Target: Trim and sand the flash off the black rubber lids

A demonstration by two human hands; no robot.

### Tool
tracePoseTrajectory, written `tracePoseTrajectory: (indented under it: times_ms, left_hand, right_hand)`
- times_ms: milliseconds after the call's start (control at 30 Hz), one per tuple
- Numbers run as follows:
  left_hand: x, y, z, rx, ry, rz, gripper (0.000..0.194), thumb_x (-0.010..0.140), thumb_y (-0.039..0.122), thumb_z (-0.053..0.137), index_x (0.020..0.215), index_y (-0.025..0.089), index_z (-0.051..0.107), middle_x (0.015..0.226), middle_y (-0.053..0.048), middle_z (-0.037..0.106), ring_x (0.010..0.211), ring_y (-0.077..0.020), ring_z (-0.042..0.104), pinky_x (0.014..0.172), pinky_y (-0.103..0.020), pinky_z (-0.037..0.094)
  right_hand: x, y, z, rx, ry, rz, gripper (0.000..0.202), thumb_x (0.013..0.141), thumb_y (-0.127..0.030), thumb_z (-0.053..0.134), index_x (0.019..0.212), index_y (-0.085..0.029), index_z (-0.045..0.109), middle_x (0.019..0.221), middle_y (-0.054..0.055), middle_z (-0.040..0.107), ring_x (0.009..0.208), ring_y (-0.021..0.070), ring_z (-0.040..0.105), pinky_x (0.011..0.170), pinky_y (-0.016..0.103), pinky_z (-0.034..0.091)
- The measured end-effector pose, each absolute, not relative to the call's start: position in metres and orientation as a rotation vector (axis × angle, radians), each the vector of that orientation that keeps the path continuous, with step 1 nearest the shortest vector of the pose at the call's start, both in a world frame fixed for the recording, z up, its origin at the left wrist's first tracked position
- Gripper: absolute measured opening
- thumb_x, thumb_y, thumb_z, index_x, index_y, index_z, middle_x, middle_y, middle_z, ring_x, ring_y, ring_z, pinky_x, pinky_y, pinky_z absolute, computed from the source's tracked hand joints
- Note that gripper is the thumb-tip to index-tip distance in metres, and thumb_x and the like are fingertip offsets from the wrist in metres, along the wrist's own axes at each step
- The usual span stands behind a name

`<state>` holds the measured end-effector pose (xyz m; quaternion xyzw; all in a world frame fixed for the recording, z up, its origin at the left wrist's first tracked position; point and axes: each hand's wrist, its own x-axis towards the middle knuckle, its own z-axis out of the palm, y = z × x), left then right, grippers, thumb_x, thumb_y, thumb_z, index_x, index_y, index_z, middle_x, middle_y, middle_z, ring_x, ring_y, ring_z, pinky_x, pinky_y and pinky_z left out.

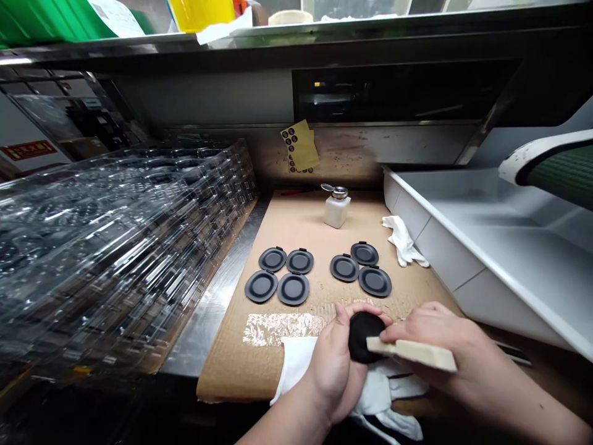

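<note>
My left hand (334, 364) is closed around a round black plastic lid (359, 330), its face turned up toward me. In my right hand (438, 334) is a flat, pale, off-white strip (419, 353), and its tip rests against the lid's face; I cannot make out what kind of tool it is. Beneath both hands lies a white cloth (296, 361), with what looks like a white glove (382, 398) beside it. Farther back on the cardboard, similar black lids lie in two groups, one at the left (293, 288) and one at the right (375, 281).
A pump bottle (336, 210) with a raised metal cap stands on the cardboard (231, 364). Clear plastic trays (185, 247) are stacked at left. To the right are a white glove (404, 241) and a large white bin (456, 259). A shelf (296, 43) crosses overhead.
</note>
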<state>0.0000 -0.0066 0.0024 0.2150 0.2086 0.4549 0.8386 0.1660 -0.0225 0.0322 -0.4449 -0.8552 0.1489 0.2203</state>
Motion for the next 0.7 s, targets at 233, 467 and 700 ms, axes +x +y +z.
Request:
tracePoseTrajectory:
  times_ms: [233,467,700]
  left_hand:
    - [0.000,-0.006,0.001,0.481,0.469,0.998,0.040,0.088,0.041,0.028,0.086,0.013,0.056,0.087,-0.010,0.063,0.090,-0.0220,0.056,0.089,-0.039,0.035]
    - [0.000,-0.005,-0.001,0.460,0.446,0.953,0.040,0.088,0.041,0.028,0.089,0.012,0.056,0.089,-0.011,0.062,0.092,-0.0220,0.055,0.088,-0.038,0.035]
    - [0.001,-0.004,-0.002,0.440,0.443,0.983,0.037,0.087,0.041,0.031,0.087,0.013,0.057,0.086,-0.009,0.063,0.088,-0.0200,0.056,0.085,-0.036,0.037]
  right_hand:
    - [0.141,-0.026,0.018,-1.201,-2.284,0.409,0.017,0.079,-0.022,0.052,0.094,-0.029,0.059,0.080,-0.004,0.065,0.074,0.0101,0.057,0.066,0.024,0.039]
    - [0.152,-0.030,0.033,-1.408,-2.405,0.577,0.017,0.076,-0.024,0.057,0.092,-0.031,0.059,0.079,-0.005,0.063,0.072,0.0101,0.056,0.069,0.028,0.033]
    - [0.137,-0.028,0.024,-1.282,-2.277,0.532,0.019,0.076,-0.021,0.055,0.092,-0.030,0.060,0.082,-0.003,0.065,0.077,0.0124,0.057,0.070,0.029,0.039]
